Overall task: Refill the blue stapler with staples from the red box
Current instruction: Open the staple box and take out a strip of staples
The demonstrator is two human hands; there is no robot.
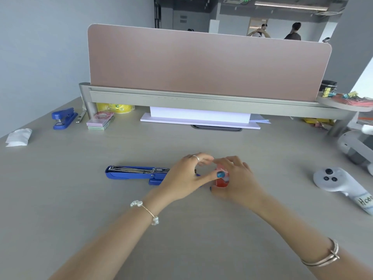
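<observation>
The right hand (236, 178) is closed around the red box (222, 179), holding it just above the counter (181, 229). The left hand (186, 176) meets it from the left, thumb and fingers pinching at the box's top. Directly left of the left hand, the blue stapler (133, 173) lies swung open, its metal channel facing up.

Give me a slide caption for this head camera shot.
Both hands work the red box beside the opened blue stapler on the desk.
</observation>
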